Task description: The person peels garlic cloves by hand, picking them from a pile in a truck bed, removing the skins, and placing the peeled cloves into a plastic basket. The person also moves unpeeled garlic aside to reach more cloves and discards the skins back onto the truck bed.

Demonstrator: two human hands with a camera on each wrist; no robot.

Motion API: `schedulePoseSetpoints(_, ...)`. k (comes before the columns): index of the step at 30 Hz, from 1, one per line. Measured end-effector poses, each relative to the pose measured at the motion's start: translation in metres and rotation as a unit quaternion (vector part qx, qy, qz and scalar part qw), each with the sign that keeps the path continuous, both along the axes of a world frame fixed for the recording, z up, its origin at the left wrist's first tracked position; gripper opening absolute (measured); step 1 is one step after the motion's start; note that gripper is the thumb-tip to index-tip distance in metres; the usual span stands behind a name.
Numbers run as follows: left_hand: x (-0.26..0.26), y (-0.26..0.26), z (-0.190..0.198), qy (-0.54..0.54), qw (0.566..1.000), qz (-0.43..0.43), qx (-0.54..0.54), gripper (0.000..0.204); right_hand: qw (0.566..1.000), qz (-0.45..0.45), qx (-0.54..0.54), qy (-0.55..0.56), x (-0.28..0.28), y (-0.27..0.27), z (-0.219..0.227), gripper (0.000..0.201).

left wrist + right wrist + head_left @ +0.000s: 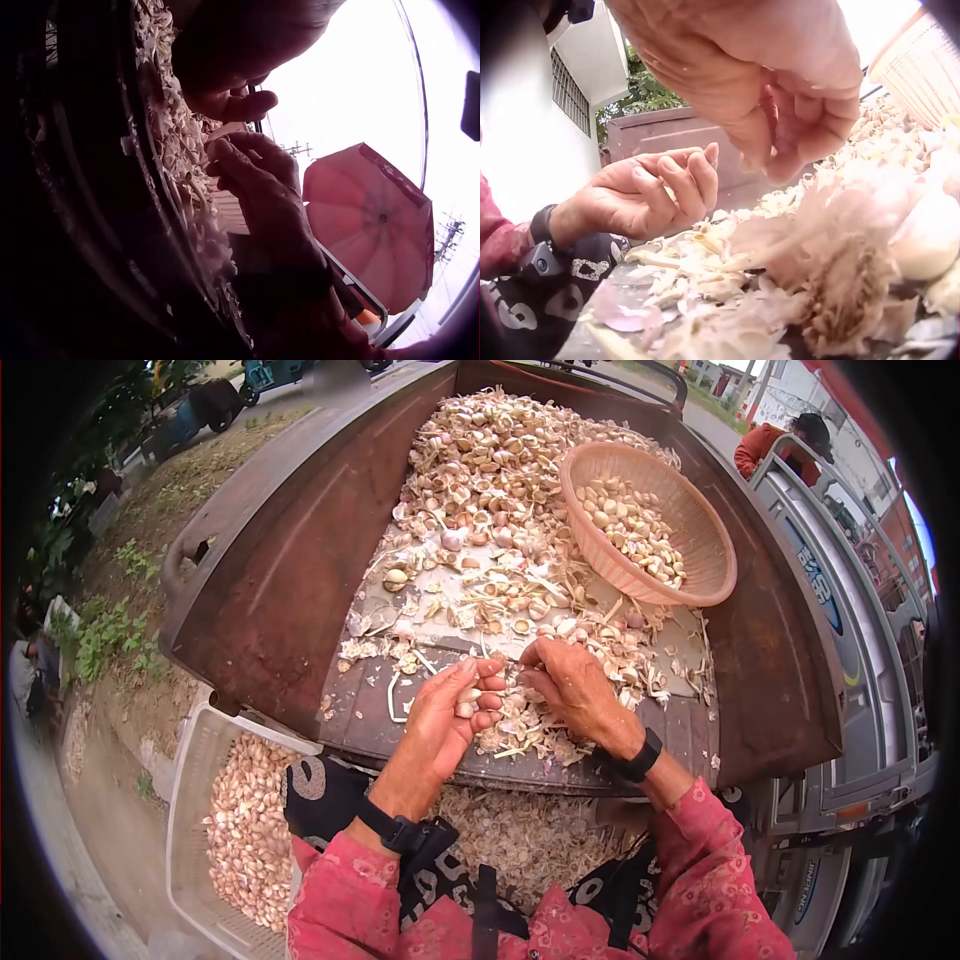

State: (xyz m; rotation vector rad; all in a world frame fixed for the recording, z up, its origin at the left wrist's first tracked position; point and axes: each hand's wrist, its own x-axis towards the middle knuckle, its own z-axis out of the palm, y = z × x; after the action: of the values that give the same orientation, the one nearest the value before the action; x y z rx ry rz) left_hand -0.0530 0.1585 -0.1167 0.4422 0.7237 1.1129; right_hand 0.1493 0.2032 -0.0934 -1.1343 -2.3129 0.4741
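My left hand (448,712), palm up with bent fingers, holds pale garlic cloves (467,704) against its fingers at the near edge of a metal cart bed. In the right wrist view its fingers curl upward beside the scraps. Just to its right, my right hand (578,685) is bent down over the garlic skins (530,725). Its thumb and fingertips come together low over the pile in the right wrist view; I cannot tell whether something is between them. Loose garlic cloves (565,628) lie just beyond this hand.
A pink plastic basket (650,585) with peeled cloves sits on the heap of garlic (490,450) toward the back. Rusty side walls (290,580) enclose the bed. At lower left stands a white crate (185,840) of cloves. Skins (530,830) lie below the edge. A person (765,450) is beyond.
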Motion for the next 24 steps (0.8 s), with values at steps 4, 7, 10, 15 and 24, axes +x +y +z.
schedulePoseSetpoints(4,0.000,-0.013,0.007,-0.033,0.998,-0.023,0.041,0.036,0.924,-0.020,-0.233,0.301,0.007,-0.018,0.000,0.013)
schedulePoseSetpoints(7,0.002,-0.025,0.019,-0.067,0.996,-0.048,0.022,0.036,0.912,-0.030,-0.257,0.319,0.015,-0.036,0.006,0.015)
schedulePoseSetpoints(10,0.004,-0.044,0.039,-0.052,0.997,-0.054,0.024,0.037,0.893,-0.050,-0.276,0.352,0.029,-0.055,0.010,0.019)
schedulePoseSetpoints(15,0.013,-0.091,0.079,-0.013,0.989,-0.110,0.095,0.030,0.847,-0.046,-0.329,0.415,0.046,-0.083,0.014,0.019)
schedulePoseSetpoints(24,0.030,-0.160,0.141,0.036,0.912,-0.160,0.375,0.034,0.824,-0.009,-0.320,0.467,0.051,-0.129,0.035,0.025)
